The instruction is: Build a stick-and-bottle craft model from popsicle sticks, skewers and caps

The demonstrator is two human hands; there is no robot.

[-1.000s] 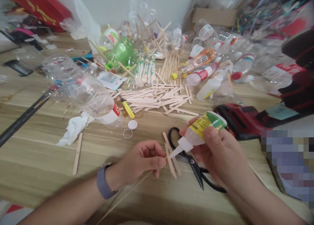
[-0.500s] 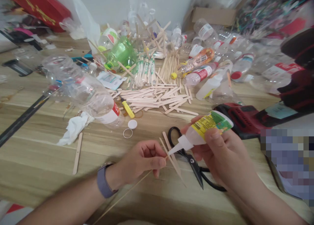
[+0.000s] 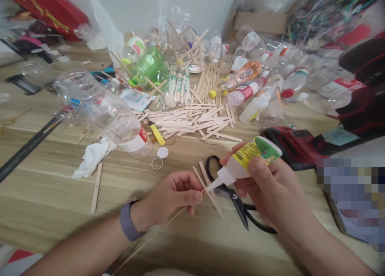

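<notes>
My left hand (image 3: 179, 193) is closed in a pinch on a bamboo skewer (image 3: 150, 239), whose long end runs down toward the lower edge of the view. At the skewer's tip, a thin wooden strip (image 3: 198, 175) stands across it at an angle. My right hand (image 3: 270, 187) wraps round a glue bottle (image 3: 237, 162) with a yellow and green label, tilted so that its white nozzle meets the strip near the skewer's tip. Just behind the strip is a flat craft stick (image 3: 205, 171). Black scissors (image 3: 236, 201) lie on the table under the bottle.
A pile of craft sticks (image 3: 183, 121) and plastic bottles (image 3: 243, 93) fills the back. At right are a red and black power tool (image 3: 288, 145) and a blurred-out flat object. A yellow-handled screwdriver (image 3: 157, 133), white cap (image 3: 163, 152) and crumpled tissue (image 3: 93, 157) lie left of centre.
The view has shifted slightly. Both hands keep their grip, and the nozzle stays at the junction of skewer and strip. Nothing has been taken up or let go.
</notes>
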